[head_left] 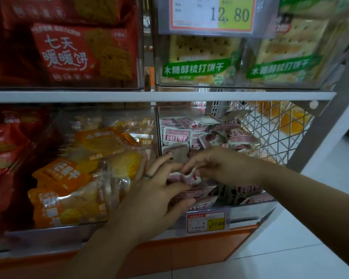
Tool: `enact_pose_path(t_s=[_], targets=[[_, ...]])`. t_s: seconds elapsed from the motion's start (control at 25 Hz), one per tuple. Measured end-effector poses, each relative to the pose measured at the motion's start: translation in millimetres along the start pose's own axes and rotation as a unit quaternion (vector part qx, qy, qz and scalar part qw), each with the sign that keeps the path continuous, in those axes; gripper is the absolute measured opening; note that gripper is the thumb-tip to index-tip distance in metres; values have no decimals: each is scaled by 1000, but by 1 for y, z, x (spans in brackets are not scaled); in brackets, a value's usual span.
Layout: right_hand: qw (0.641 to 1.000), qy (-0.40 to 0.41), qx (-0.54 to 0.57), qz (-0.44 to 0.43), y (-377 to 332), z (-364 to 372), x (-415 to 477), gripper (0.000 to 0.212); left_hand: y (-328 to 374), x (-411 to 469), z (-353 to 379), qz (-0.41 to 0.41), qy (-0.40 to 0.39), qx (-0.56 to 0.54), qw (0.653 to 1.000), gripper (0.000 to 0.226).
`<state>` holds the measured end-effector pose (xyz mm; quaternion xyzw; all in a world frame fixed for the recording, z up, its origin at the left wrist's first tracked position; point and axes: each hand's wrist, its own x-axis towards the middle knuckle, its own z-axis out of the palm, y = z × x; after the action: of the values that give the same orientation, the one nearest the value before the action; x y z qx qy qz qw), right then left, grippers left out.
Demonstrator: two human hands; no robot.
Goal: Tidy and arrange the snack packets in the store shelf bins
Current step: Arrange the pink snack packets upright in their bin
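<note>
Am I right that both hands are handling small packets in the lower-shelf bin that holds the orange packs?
Not quite: the head view shows the left hand and right hand handling small pink-and-white packets in the lower-shelf bin to the right of the one that holds the orange packs.

A: Resting on what?
B: On a white store shelf (169, 96), two levels visible, orange base (189, 250) underneath.
A: Upper level?
B: Clear upper left bin (69, 87) with red biscuit packs (73, 55); just beside, clear upper right bin (250, 87) with green-labelled cracker packs (197, 63).
A: Lower level?
B: Red packets (2, 141) far left, then a clear middle bin (54, 225) of orange packets (101, 141), then a clear right bin (248, 208) of small pink-and-white packets (176, 135), against a wire mesh panel (270, 125).
</note>
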<state>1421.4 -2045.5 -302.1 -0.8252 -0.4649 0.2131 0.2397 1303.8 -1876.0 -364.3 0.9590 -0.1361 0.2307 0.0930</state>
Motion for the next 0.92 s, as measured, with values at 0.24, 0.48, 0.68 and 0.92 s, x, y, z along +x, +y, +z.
enact_pose_path(t_s=[0.24,0.48,0.68,0.92], targets=[[960,62,218,164,6,-33,12,17,0,3,-1,6,12,-12,1000,40],[965,-43,59,253,6,-5,62,24,-2,1,3,10,19,-17,1000,39],[982,-27,32,186,10,6,63,25,-3,1,2,14,21,-19,999,38],[953,160,200,162,-8,-13,49,11,-3,1,3,13,20,-8,1000,42]])
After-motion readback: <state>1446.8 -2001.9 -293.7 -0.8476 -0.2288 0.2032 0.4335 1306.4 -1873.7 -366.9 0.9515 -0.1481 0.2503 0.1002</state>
